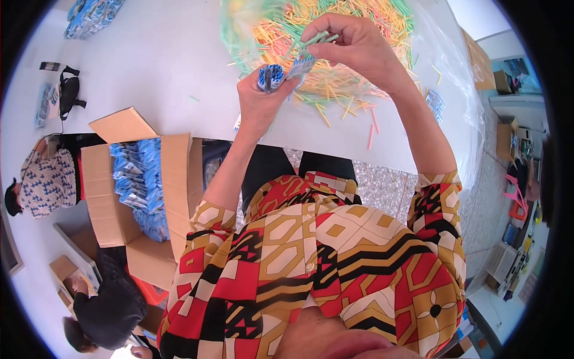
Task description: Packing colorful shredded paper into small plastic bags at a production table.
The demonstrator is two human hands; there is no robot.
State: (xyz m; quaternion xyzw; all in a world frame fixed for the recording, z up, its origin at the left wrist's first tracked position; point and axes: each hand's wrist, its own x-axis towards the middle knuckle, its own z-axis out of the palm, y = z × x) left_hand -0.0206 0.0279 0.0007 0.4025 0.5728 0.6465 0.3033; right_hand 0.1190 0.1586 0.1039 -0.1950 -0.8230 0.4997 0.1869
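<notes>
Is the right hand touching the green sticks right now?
Touching. The head view shows the right hand pinching a few green sticks between its fingertips.

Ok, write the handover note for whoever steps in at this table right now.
Left hand: holds a small blue-and-white packet, mouth up.
Right hand: pinches a few green sticks just above the packet.
Supplies: heap of coloured sticks in clear plastic on the white table, strays along the near edge.
Done: open cardboard box at the left is stacked with blue packets.
Left: the sticks in hand are not yet inside the packet; most of the heap remains.
</notes>
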